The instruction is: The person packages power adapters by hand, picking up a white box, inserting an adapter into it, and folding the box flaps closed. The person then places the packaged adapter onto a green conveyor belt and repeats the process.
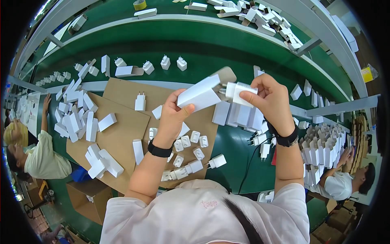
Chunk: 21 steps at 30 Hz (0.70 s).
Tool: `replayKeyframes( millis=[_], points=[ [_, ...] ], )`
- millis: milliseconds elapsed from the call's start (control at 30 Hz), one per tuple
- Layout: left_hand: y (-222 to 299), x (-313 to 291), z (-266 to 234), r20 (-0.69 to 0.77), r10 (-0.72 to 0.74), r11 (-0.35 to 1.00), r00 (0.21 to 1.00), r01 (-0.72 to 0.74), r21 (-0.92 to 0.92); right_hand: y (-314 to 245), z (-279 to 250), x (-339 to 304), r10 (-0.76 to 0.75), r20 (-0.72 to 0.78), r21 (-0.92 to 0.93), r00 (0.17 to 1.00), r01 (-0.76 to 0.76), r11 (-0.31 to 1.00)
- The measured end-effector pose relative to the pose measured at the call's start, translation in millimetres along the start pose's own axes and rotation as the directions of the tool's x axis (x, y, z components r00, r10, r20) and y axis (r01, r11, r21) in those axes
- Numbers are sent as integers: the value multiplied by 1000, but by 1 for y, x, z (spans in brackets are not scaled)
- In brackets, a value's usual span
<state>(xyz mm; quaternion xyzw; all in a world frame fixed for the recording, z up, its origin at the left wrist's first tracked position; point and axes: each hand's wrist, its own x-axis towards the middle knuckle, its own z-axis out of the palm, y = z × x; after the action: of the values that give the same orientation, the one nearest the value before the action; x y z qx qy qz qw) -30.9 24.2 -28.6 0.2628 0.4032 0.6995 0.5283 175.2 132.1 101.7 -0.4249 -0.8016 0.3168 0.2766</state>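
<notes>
My left hand [168, 118] grips a slim white carton [199, 94], tilted, with the flap at its right end standing open. Between the thumb and fingers of my right hand [273, 97] is a white charger plug [240, 92]. Its metal prongs point left at the carton's open end. The two seem very close; whether they touch I cannot tell. Under my hands, several white chargers [185, 141] lie on a brown cardboard sheet [124, 94]. Just below my right hand, white cartons [240, 115] lie side by side in a row.
Loose white cartons [75, 118] are heaped at the left. Chargers [165, 62] and cartons stand along a green ledge behind, with more cartons [260, 18] on the shelf above. A black cable [248, 167] crosses the green table. People sit at left [44, 158] and right [339, 183], beside stacked cartons [321, 152].
</notes>
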Motion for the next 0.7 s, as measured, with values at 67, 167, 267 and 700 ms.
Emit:
replayKeyframes(
  millis=[67, 167, 267, 700],
  points=[
    [1, 0, 3, 19, 66, 997, 998, -67, 43, 2, -4, 1, 6, 76, -59, 997, -2, 998],
    [11, -2, 9, 80, -78, 959, 994, 53, 278, 2, -3, 6, -72, 131, -34, 989, 78, 996],
    [10, 2, 3, 113, -119, 971, 986, 91, 221, 6, 11, 12, -37, 13, 185, 999, 34, 982],
    [13, 0, 16, 192, -110, 945, 975, 43, 323, 20, 21, 16, -156, 169, 199, 973, 121, 972]
  ],
)
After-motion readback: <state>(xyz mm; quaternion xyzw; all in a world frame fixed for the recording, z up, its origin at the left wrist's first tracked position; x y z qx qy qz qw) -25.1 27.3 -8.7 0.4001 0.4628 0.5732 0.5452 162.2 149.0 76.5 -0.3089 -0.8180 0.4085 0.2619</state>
